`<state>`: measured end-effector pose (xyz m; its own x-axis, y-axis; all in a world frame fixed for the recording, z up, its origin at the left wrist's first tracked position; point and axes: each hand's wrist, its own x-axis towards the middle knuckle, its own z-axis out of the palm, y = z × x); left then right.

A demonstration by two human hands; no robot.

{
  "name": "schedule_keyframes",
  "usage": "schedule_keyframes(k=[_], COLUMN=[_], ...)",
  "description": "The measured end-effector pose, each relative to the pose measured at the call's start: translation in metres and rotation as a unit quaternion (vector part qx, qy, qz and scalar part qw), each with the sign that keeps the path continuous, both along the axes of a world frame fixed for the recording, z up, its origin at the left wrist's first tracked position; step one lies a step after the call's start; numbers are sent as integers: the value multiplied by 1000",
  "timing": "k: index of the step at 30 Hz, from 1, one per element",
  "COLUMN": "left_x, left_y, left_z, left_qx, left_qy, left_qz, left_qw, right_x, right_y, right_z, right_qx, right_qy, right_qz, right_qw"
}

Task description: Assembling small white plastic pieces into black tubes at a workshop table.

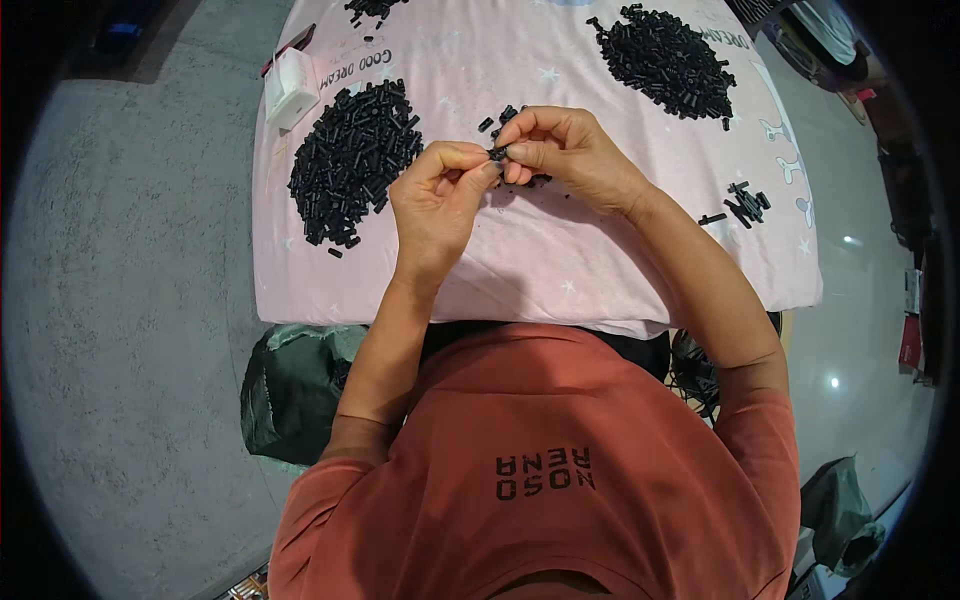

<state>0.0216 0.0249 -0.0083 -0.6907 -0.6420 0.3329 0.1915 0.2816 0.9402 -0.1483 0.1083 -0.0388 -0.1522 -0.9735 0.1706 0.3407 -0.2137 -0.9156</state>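
Observation:
Over the middle of the pink cloth, my left hand [440, 195] and my right hand [570, 155] meet, their fingertips pinching a small black plastic part [497, 153] from both sides. Most of the part is covered by my fingers, so I cannot tell whether it is one piece or two. Beneath and behind the hands lies a small group of loose black pieces [487, 125], partly hidden. To the left of my left hand is a large heap of short black cylindrical pieces [355, 160].
Another big heap of black pieces [668, 62] lies at the far right of the cloth-covered table [600, 280]. A few longer black pieces [746, 204] are at the right. A white box [291, 88] stands at the left edge. Below it, a dark green bag [295, 390] rests on the floor.

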Motion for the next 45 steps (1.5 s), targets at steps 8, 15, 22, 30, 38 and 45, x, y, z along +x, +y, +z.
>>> schedule_keyframes(k=[8, 15, 22, 30, 38, 45], left_x=[0, -1, -4, -7, -7, -6], left_y=[-1, -7, -5, 0, 4, 6], left_z=[3, 3, 26, 25, 12, 2], left_qx=[6, -101, -280, -321, -310, -267], left_qy=[-17, -80, -119, -106, -89, -67], left_qz=[-27, -24, -42, -38, -26, -13], left_qw=[999, 991, 952, 940, 946, 961], right_x=[-2, -3, -4, -5, -6, -5], right_y=[-3, -2, -2, -4, -2, -1], right_z=[-7, -4, -3, -12, -8, -6], right_qx=[7, -27, -24, -15, -15, -3], right_qy=[-52, -93, -89, -122, -124, -135], right_qz=[26, 59, 64, 67, 104, 125], right_qw=[998, 994, 994, 990, 987, 983])
